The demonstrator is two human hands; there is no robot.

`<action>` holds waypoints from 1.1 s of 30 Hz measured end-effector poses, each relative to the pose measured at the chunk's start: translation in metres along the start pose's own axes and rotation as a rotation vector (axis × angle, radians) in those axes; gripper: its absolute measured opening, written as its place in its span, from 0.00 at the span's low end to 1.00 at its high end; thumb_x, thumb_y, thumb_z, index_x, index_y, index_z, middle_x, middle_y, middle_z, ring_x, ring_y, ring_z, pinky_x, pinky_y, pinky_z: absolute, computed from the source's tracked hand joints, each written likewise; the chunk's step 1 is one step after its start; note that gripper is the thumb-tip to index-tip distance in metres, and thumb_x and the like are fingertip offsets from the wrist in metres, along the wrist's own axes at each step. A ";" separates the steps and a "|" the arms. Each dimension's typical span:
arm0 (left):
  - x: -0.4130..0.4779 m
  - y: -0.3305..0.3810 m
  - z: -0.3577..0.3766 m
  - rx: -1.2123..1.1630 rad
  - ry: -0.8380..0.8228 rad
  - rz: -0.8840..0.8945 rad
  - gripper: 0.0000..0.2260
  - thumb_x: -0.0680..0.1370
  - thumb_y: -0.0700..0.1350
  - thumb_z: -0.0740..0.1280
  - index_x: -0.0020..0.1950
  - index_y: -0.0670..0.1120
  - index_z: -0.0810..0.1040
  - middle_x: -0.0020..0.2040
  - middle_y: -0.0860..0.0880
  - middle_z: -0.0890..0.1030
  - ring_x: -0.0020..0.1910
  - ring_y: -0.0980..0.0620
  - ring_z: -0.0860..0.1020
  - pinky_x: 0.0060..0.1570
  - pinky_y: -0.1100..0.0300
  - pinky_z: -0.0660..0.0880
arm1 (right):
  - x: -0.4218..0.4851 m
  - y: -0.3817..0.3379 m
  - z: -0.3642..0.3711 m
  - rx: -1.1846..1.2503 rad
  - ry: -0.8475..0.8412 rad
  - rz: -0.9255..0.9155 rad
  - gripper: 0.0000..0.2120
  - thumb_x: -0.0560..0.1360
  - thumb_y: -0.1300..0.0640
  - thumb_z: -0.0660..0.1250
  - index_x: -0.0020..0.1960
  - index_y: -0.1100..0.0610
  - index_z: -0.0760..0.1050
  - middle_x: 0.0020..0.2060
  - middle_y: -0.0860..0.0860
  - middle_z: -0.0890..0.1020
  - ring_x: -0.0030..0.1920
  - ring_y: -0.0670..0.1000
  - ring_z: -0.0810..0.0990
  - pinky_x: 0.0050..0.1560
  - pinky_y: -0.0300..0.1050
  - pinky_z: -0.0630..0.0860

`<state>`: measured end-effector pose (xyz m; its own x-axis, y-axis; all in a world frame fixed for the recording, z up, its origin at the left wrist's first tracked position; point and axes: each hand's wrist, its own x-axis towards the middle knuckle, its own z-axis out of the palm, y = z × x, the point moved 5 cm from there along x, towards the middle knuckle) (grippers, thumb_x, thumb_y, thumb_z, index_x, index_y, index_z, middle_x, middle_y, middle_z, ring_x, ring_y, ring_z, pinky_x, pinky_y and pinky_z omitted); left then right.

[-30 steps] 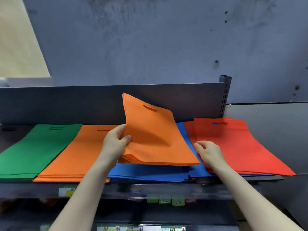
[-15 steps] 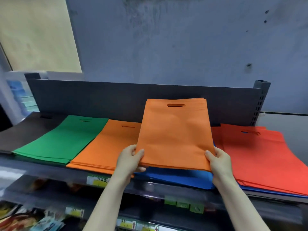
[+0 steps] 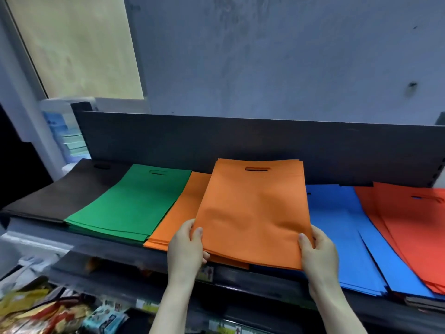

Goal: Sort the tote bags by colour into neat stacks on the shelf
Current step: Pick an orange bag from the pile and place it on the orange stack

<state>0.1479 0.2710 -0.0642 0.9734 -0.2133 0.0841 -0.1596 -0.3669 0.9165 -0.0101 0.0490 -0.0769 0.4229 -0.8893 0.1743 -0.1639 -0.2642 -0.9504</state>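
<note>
Shifted leftward from the blue bags (image 3: 337,225), the orange bundle (image 3: 255,208) hovers over the orange stack (image 3: 179,220) on the shelf (image 3: 108,250); left grip (image 3: 186,244) and right grip (image 3: 317,249) each pinch a bottom corner, keeping edges square.

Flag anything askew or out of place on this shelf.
The red bags at the right lie fanned and skewed, overlapping the blue bags, whose edges also splay unevenly.

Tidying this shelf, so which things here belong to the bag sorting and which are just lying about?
Job: held orange bags, orange stack, green stack, black stack, blue bags, red bags, shelf.
Lying about: snack packets, price labels.
</note>
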 end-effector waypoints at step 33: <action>0.108 -0.061 -0.082 0.457 -0.183 0.145 0.10 0.80 0.49 0.63 0.58 0.49 0.79 0.37 0.61 0.73 0.34 0.51 0.79 0.36 0.55 0.78 | -0.033 -0.033 0.126 -0.666 -0.052 0.146 0.14 0.77 0.55 0.61 0.61 0.55 0.75 0.53 0.54 0.81 0.54 0.58 0.78 0.44 0.46 0.71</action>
<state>0.2766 0.3443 -0.0794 0.8976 -0.4314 0.0904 -0.3864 -0.6715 0.6323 0.0931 0.1339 -0.0841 0.3937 -0.9188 0.0278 -0.7290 -0.3305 -0.5994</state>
